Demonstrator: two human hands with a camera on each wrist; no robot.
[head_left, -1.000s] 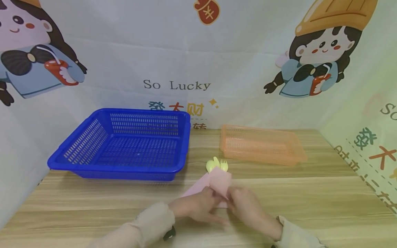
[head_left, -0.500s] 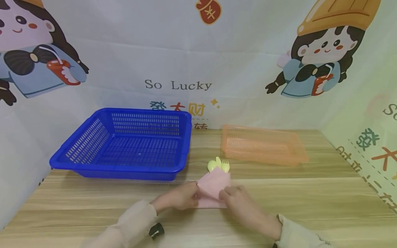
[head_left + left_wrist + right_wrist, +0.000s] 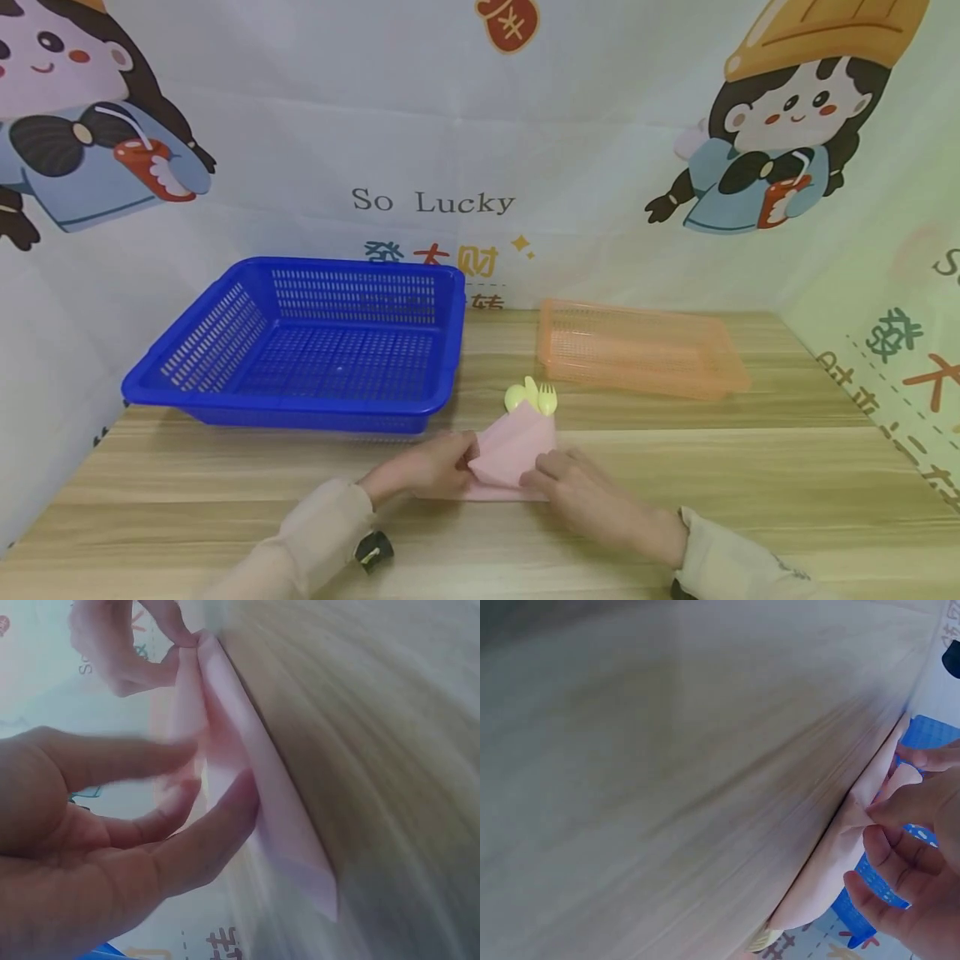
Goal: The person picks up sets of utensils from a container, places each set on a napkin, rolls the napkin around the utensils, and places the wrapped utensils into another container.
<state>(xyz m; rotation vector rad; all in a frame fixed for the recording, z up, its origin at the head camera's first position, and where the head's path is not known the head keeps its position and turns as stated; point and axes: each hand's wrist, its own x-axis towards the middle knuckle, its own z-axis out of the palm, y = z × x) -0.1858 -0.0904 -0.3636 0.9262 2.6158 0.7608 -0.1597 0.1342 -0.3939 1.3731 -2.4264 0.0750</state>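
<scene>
A pink napkin [image 3: 513,454] lies partly folded on the table, with a flap raised towards me. From its far end stick out the heads of a pale yellow spoon [image 3: 515,398], knife [image 3: 531,389] and fork [image 3: 547,401]; their handles are hidden beneath the napkin. My left hand [image 3: 427,467] holds the flap's left corner, and the left wrist view shows its thumb [image 3: 241,796] against the napkin, fingers bent opposite. At the napkin's near right edge, my right hand [image 3: 588,496] pinches the fold between thumb and fingertips.
A large blue basket [image 3: 292,407] stands at the back left of the wooden table [image 3: 675,450]. Towards the back right is a shallow orange basket [image 3: 645,386]. A printed cloth [image 3: 450,125] hangs behind them. A black band [image 3: 373,550] shows at my left sleeve.
My left hand has moved from the napkin's middle to the flap's left side, spreading the flap leftward and down. My right hand has shifted slightly nearer to me, still at the right edge.
</scene>
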